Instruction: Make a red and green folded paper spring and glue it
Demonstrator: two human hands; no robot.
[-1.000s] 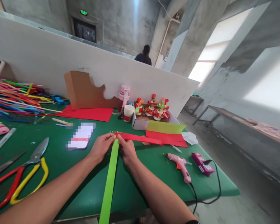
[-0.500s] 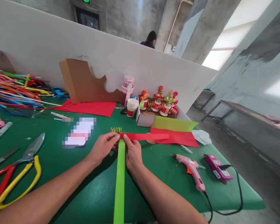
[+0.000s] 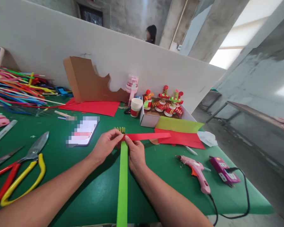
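- Change since the earlier frame: the free end of the red strip [image 3: 149, 136] has tilted slightly upward; the view has also shifted a little.
- Left hand [image 3: 105, 146]: thumb and forefinger closed, pinching the left end of the red strip where it meets the green strip [image 3: 123, 183].
- Right hand [image 3: 136, 154]: thumb pressed on the red strip just beside the left fingertips; fingers curled, those beneath hidden.
- Strips: the 2 meet at roughly 1 right angle between the hands. Red runs right; green runs toward the wearer, above the table [image 3: 162, 160].
- Spring [image 3: 120, 129]: pleated, just beyond the left hand. Whether it joins the strips cannot be told.
- Caution: the joint could skew if either pinch loosens or a free end is dragged. Uneven pressure could crease the paper.
- Box [image 3: 148, 120]: holds at least 3 figures [image 3: 169, 111], some with coiled parts.
- Cup [image 3: 135, 112]: upright, beside the box; contents not visible.
- Glue gun [image 3: 198, 171]: lies at right; a snagged cord [image 3: 214, 205] could shift it.
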